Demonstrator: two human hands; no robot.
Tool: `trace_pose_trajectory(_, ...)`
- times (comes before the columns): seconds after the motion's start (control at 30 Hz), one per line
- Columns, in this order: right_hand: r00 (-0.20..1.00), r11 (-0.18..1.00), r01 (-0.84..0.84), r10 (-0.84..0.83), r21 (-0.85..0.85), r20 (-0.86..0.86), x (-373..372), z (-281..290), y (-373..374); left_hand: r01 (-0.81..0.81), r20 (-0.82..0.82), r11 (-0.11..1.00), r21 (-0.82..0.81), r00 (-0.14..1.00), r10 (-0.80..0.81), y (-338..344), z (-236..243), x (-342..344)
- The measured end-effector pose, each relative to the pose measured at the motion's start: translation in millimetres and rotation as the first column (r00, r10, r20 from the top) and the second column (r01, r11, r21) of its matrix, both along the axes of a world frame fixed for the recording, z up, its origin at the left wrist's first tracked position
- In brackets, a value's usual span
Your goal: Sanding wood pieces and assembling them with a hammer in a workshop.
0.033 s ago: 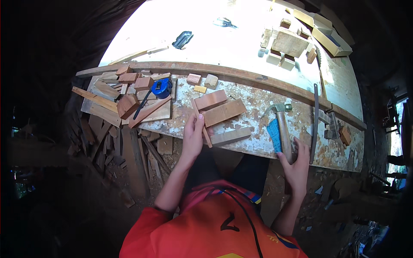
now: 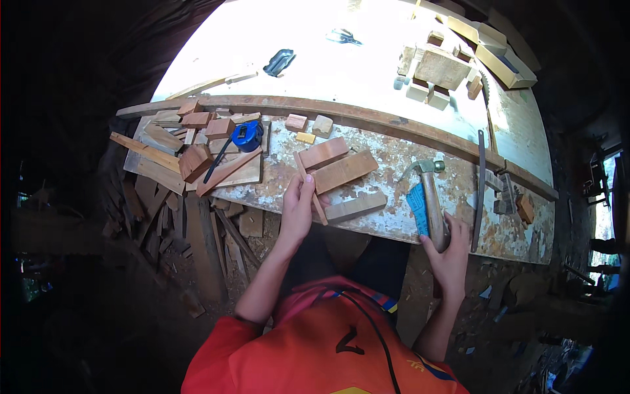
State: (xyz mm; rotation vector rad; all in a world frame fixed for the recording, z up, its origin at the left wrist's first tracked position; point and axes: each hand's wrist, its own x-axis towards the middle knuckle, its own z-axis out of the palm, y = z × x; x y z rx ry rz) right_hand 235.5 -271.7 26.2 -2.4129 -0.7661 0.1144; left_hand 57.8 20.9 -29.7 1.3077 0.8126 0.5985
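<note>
This was a rough woodworking shop. A paint-worn tabletop (image 2: 394,151) carried wood blocks (image 2: 338,172), offcuts (image 2: 197,141), a hammer (image 2: 430,190), a saw (image 2: 481,187) and a blue tape measure (image 2: 248,136); more scraps (image 2: 223,236) littered the dirt floor (image 2: 197,269).

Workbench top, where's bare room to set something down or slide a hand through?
Bare paint-flecked workbench lies between the stacked reddish wood blocks and the wooden-handled hammer under the right hand. The sunlit white surface beyond the long wooden rail is mostly open. Crowded: the offcut pile beside the blue tape measure, left of the left hand.
</note>
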Motion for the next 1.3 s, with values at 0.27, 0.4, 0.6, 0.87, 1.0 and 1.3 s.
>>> trace_pose_trajectory(0.27,0.977,0.999,-0.035,0.038,-0.017,0.209,23,-17,-18,0.077,0.111,0.984,-0.164,0.992,-0.059,-23,5,24)
trace_pose_trajectory(0.4,0.958,0.996,0.094,-0.093,0.010,0.271,46,-29,-26,0.295,-0.446,0.904,0.309,0.884,-0.136,-15,29,9)
trace_pose_trajectory(0.6,0.976,0.997,0.019,-0.036,0.080,0.216,31,-30,-2,0.195,-0.393,0.807,0.557,0.918,0.049,-8,46,-7)
trace_pose_trajectory(0.87,0.965,0.986,0.026,-0.068,0.167,0.253,30,-42,10,-0.090,-0.121,0.311,0.946,0.791,0.600,100,47,-30)
trace_pose_trajectory(1.0,0.948,0.993,0.035,-0.070,0.117,0.310,32,-44,10,-0.032,-0.263,0.465,0.885,0.790,0.555,123,31,-26)
trace_pose_trajectory(1.3,0.937,0.995,0.025,-0.056,0.094,0.346,33,-45,11,-0.051,-0.219,0.507,0.860,0.861,0.459,137,18,-27)
